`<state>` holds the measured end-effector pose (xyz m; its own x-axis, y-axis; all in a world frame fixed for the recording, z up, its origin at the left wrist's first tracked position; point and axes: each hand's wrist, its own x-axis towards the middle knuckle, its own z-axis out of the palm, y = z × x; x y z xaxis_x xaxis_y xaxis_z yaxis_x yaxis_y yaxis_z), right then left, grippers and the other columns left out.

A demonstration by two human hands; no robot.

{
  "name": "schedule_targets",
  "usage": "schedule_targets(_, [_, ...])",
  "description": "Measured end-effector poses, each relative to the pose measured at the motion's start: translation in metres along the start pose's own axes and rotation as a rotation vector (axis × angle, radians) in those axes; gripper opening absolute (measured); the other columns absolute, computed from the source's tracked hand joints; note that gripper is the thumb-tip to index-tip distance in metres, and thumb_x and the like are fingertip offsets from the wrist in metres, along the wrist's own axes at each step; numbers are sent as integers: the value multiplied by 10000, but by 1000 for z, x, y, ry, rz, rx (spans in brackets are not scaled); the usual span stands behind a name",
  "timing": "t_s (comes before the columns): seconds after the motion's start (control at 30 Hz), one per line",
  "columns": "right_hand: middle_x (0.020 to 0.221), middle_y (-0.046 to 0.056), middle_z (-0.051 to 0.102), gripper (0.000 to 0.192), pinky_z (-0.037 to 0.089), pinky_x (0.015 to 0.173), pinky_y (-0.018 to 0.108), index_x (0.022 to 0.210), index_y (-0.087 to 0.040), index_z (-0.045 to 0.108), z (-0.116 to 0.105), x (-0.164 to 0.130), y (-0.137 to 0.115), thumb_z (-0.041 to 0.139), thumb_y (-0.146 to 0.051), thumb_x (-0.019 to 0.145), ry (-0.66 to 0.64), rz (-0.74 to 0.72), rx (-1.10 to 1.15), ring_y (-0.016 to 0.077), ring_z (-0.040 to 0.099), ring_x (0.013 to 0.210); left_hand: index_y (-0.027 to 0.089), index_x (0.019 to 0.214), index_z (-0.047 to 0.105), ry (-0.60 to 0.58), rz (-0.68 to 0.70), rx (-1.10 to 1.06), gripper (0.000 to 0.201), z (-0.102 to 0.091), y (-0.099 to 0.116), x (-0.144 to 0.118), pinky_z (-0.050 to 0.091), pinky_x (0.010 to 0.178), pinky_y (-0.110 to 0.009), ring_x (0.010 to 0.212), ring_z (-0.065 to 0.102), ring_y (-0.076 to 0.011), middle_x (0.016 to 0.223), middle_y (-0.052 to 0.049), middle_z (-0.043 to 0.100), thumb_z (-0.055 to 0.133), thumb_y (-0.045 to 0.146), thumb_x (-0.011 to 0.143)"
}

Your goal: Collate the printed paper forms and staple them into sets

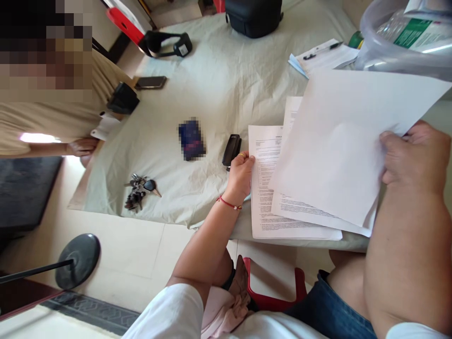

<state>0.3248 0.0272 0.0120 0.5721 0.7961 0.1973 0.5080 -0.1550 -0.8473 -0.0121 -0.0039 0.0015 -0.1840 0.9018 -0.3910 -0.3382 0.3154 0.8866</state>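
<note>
My right hand [416, 157] grips the right edge of a white sheet of paper [339, 136], its thumb on top. The side facing up looks blank. The sheet is raised and tilted over printed pages [264, 188] that lie on the cloth-covered table. At the left edge of those pages, my left hand [241, 176] is closed, thumb and fingers pinching the margin. More printed pages [307, 209] show partly under the raised sheet. A black stapler [232, 149] lies just beyond my left hand.
A bunch of keys [139, 190], a blurred dark blue item [191, 140] and a phone [151, 83] lie to the left. Further back are a black case [253, 16], papers with a pen [323, 50] and a translucent tub [370, 56]. Another person [67, 117] sits at left.
</note>
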Motion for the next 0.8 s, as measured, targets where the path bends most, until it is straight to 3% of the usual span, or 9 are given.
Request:
schedule_targets(0.13, [986,116,838,375,576,621,389,1055,-196,890,-3,0,-11,728,-159,719,149,85,72,262,771,807,194,897,705,3,-1,-3,54,2,0,0,567,810,-297,794,688,-161,876,-29,755,757,189,908])
schedule_targets(0.27, [1054,138,842,239,637,737,458,984,-179,863,-1,7,-5,765,-149,768,242,33,173,321,814,996,207,847,675,24,-1,0,71,3,0,-1,543,737,-267,751,652,-150,812,-8,721,723,191,897])
schedule_targets(0.37, [1047,134,853,240,667,851,500,891,-167,836,3,13,4,710,-65,715,314,-51,379,329,833,1047,203,876,678,8,3,-5,122,3,0,-1,546,707,-270,738,666,-153,804,-14,738,796,231,872])
schedule_targets(0.53, [889,68,831,168,660,959,545,661,-207,671,6,21,18,686,-43,630,361,-88,514,302,845,984,207,925,673,-38,-4,11,303,3,-1,-2,588,750,-316,795,741,-197,892,-44,805,926,237,760])
schedule_targets(0.63, [894,62,817,223,652,964,568,637,-232,556,6,25,21,727,-89,651,371,-70,497,304,845,986,206,925,683,-45,-12,-7,285,3,0,-3,612,831,-349,861,771,-223,911,-49,809,918,217,764])
schedule_targets(0.8, [917,49,818,310,656,964,534,631,-248,494,8,26,20,772,-114,645,382,-8,509,293,838,1014,195,942,712,-18,-26,-3,170,5,3,-7,627,891,-378,888,779,-228,962,-59,816,799,144,806])
